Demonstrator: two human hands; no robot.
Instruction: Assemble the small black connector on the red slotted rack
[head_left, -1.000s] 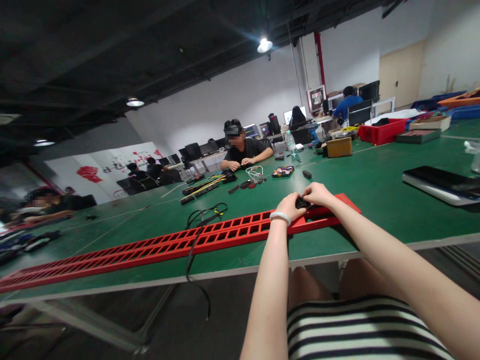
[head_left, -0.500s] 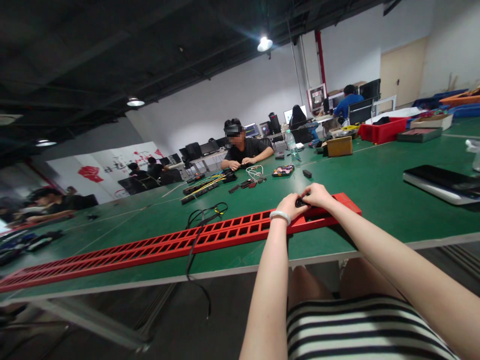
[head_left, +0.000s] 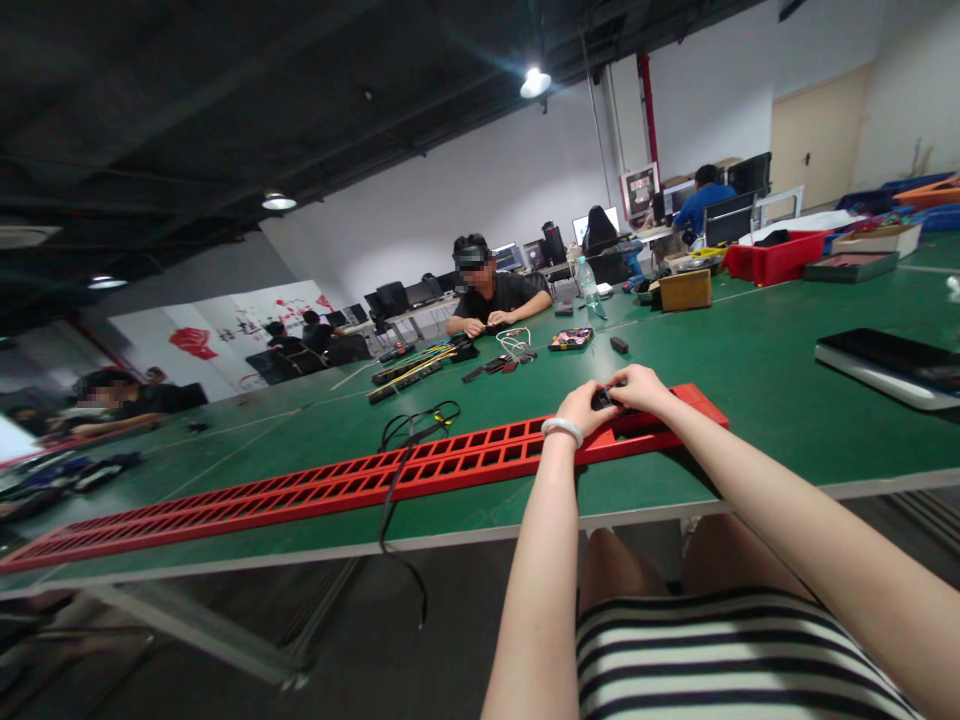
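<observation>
Right of centre in the frame, the left hand and right hand, fingers curled nearly closed, pinched a small black part above a slotted red rack, handling seemingly unfinished

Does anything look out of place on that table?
Perhaps the black cord: it lies loosely across the red slotted frame, and one end dangles over the near edge of the green table. I see no spill.

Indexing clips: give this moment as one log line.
left hand: holding black part | right hand: same | red rack: beneath hands | black cable: across rack
</observation>
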